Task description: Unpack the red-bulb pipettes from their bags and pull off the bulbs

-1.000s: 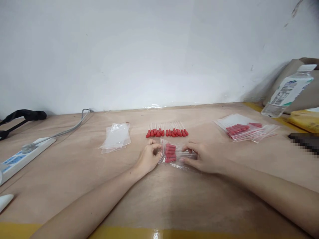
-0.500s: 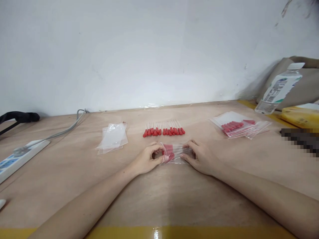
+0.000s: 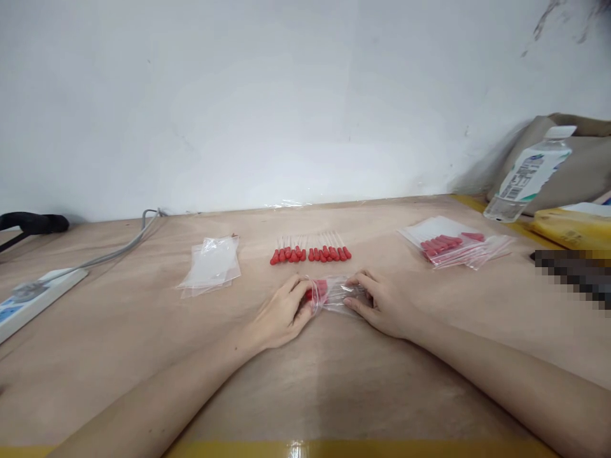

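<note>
A clear plastic bag (image 3: 341, 309) lies between my hands at the middle of the table, with several red-bulbed droppers (image 3: 317, 290) inside it. My left hand (image 3: 285, 313) grips the bag at its left end, over the red rubber bulbs, and partly covers them. At the opposite end, my right hand (image 3: 384, 305) pinches the bag near the thin clear stems. Just beyond my hands, two groups of loose droppers (image 3: 329, 254) lie side by side, bulbs towards me and stems towards the wall.
Flat clear bags (image 3: 212, 266) are stacked at the left. On the right are filled dropper bags (image 3: 442, 245), a tilted bottle (image 3: 527, 178), a grey-brown bag (image 3: 585, 168) and a yellow packet (image 3: 573, 229). A power strip (image 3: 42, 296) with a grey cable (image 3: 119, 254) is far left.
My left hand has pushed slightly further over the bulb end, and its fingers cover more of it. My right hand keeps its hold on the other end. The view has shifted slightly.
</note>
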`<state>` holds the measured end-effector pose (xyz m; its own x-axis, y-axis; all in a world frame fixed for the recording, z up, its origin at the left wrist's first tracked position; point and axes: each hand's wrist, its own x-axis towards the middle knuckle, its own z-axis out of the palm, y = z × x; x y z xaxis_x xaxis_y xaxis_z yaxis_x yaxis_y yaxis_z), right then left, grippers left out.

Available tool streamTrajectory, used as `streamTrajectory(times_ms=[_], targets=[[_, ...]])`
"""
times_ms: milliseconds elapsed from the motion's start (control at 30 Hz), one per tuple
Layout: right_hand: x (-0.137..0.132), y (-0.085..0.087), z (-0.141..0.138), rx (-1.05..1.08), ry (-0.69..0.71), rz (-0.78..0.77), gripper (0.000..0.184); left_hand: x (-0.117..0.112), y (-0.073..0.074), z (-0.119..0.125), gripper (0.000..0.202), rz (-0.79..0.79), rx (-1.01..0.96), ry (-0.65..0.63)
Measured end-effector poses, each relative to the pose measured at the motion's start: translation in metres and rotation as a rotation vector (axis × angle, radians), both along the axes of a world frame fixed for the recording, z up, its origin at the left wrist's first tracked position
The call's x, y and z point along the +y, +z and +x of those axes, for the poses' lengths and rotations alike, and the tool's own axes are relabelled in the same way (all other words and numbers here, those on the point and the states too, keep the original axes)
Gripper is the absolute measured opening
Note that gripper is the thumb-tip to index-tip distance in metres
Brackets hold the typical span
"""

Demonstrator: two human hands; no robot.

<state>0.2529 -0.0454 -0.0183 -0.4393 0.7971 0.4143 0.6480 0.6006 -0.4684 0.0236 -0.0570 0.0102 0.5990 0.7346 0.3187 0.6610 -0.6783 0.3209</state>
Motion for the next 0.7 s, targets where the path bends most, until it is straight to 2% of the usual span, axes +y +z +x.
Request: streamTrajectory(times_ms=[167,433,533,700], targets=[[-0.001,-0.003,0.0,0.0,-0.02,0.025,0.02,0.001,-0.004,-0.002,0.033,0.043,0.006,-0.128],[-0.001,-0.002,-0.002,-0.012,-0.007,0.045,0.015,-0.002,0.0,0.003,0.022,-0.104,-0.148,-0.042],[-0.001,-0.002,-0.001,-0.01,-0.008,0.042,0.015,0.002,-0.002,0.004,0.022,-0.072,-0.212,-0.004],[-0.001,-0.002,0.0,-0.017,-0.003,0.045,0.016,0.009,-0.003,-0.002,0.024,-0.039,-0.174,-0.08]])
